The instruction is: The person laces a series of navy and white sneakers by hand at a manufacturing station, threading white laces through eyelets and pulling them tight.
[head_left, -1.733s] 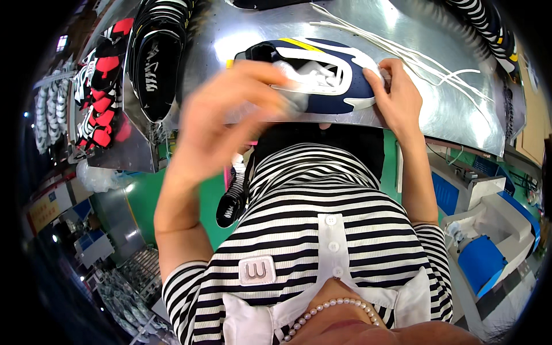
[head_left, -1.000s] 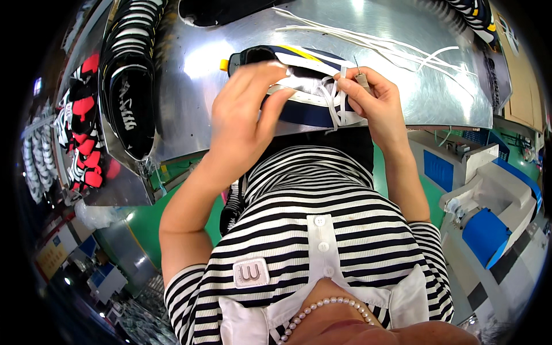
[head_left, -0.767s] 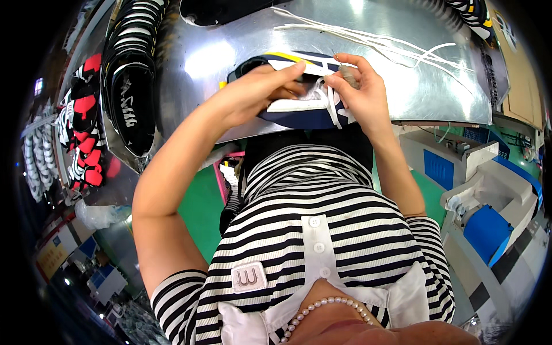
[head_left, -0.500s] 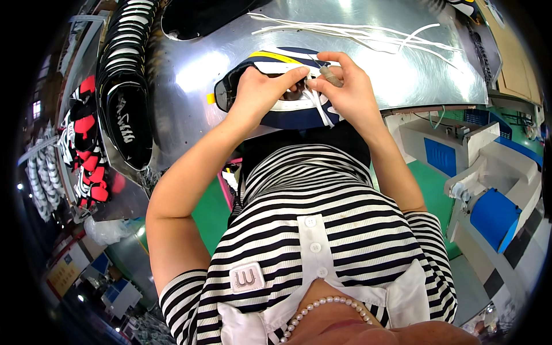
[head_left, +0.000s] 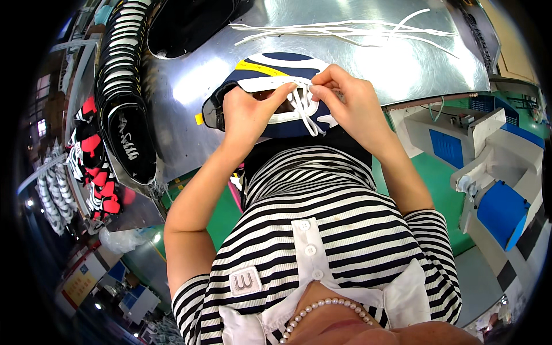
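The navy shoe [head_left: 282, 127] sits at the near edge of the metal surface [head_left: 397, 66], opening upward. Expect it to be light and pliable; hold it by the white eyelet border [head_left: 282, 118]. The left hand [head_left: 247, 112] has its thumb at the opening, other fingers hidden. The right hand's [head_left: 348, 100] thumb and forefinger nearly meet at the white lace [head_left: 303, 108]; grip cannot be confirmed. Pale script marks a black insole [head_left: 131, 141].

bright light leaves white glare on the flat silvery metal tabletop [head_left: 356, 60], left of the bare left hand [head_left: 246, 115] and beyond the bare right hand [head_left: 352, 106]; outermost surroundings bend into blackness.
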### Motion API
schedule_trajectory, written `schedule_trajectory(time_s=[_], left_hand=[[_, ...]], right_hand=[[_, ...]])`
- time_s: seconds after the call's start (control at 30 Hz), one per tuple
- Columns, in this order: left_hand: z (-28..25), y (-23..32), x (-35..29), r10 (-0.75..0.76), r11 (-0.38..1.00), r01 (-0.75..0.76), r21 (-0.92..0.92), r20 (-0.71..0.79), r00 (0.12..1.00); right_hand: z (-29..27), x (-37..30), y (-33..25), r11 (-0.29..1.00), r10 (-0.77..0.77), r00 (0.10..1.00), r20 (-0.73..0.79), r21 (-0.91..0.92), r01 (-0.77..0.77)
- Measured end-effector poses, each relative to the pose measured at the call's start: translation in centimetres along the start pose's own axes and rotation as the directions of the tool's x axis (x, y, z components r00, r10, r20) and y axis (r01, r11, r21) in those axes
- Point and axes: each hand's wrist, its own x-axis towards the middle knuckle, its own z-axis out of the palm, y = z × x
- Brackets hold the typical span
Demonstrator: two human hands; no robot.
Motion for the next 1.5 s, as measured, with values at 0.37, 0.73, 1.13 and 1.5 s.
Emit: schedule_trajectory(time_s=[0.37, 0.73, 1.13, 1.5], left_hand=[[-0.8, -0.5, -0.5, 0.047, 0.994, -0.057, 0.093, 0.105, 0.993], [-1.6, -2.5, -1.7, 0.637, 0.720, -0.605, 0.341, 0.022, 0.770], [-3.5, -2.6, -0.9, -0.027, 0.921, 0.053, -0.387, 0.071, 0.997], [-1.2, -3.4, 2.1, 0.006, 0.992, -0.023, -0.122, -0.136, 0.991]], right_hand=[[0.6, 0.5, -0.8, 0.954, 0.034, 0.997, 0.075, -0.300, -0.010], [4.8, 3.5, -2.2, 0.813, -0.048, 0.972, 0.230, -0.557, 0.172], [2.0, 4.9, -2.3, 0.984, 0.022, 0.997, 0.077, -0.175, -0.008], [5.4, 5.9, 1.2, 0.980, -0.013, 1.000, 0.010, -0.197, 0.014]])
